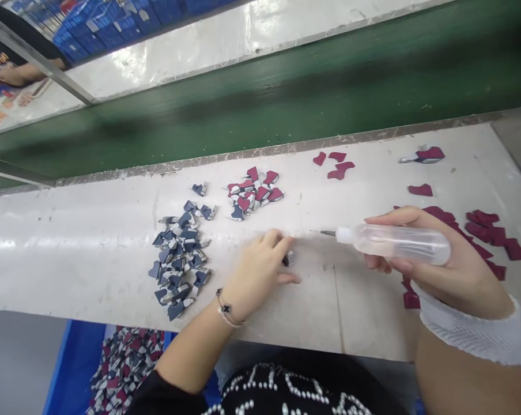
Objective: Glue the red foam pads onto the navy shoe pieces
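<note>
My right hand grips a clear squeeze bottle with a white cap and a thin needle tip pointing left. Fingers of my left hand are closed around a small dark and grey part, mostly hidden, just above the white tabletop. A pile of dark blue and grey parts lies left of that hand. Beyond it sits a cluster of similar parts with maroon faces. Loose maroon pieces are scattered around and behind my right hand.
A blue bin full of maroon and grey parts stands below the table's front edge. A green panel runs along the back. Past it, a person's arm shows at upper left, near blue crates.
</note>
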`<action>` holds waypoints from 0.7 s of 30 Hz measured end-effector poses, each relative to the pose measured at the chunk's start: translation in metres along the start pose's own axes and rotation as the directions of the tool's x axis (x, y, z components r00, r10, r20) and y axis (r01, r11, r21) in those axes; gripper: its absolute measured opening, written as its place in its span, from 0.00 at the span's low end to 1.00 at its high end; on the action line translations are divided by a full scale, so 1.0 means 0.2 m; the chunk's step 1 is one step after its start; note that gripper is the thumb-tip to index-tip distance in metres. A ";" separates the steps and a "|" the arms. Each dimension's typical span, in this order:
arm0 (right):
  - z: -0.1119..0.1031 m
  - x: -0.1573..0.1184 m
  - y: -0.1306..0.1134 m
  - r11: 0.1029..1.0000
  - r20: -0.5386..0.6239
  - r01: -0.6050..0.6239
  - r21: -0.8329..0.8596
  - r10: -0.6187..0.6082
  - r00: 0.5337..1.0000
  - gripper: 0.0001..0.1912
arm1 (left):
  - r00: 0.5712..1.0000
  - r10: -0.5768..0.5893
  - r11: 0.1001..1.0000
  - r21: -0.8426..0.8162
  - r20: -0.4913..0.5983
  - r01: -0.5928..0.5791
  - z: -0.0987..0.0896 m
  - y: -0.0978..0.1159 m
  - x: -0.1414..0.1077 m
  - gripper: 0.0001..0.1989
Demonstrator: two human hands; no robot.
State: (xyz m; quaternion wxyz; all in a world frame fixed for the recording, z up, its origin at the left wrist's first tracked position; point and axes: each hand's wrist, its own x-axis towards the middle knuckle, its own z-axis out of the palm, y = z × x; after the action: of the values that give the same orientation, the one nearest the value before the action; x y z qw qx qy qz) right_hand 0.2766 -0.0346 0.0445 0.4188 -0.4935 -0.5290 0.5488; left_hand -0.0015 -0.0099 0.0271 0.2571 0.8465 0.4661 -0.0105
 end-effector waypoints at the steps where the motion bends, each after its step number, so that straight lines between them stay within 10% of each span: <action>1: 0.00 0.00 0.00 1.000 -0.042 -0.024 -0.014 0.023 0.999 0.19 | 0.999 0.031 0.999 0.007 0.010 -0.031 -0.02 -0.03 0.00 0.35; 12: 0.10 0.06 -0.15 0.944 -0.006 0.002 -0.331 -0.005 1.000 0.14 | 0.986 0.154 0.874 -0.456 -0.070 -0.169 0.00 -0.17 0.03 0.07; 21: 0.08 0.12 -0.20 0.961 0.152 0.140 -0.237 -0.106 0.983 0.14 | 0.976 0.204 0.289 -0.949 -0.071 -0.129 0.06 -0.11 0.03 0.10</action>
State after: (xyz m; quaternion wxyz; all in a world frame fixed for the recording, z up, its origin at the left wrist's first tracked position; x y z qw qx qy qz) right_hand 0.2538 -0.0103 0.0809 0.3500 -0.4687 -0.6504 0.4846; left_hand -0.0137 -0.0006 0.0062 0.7193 0.5760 0.2838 0.2651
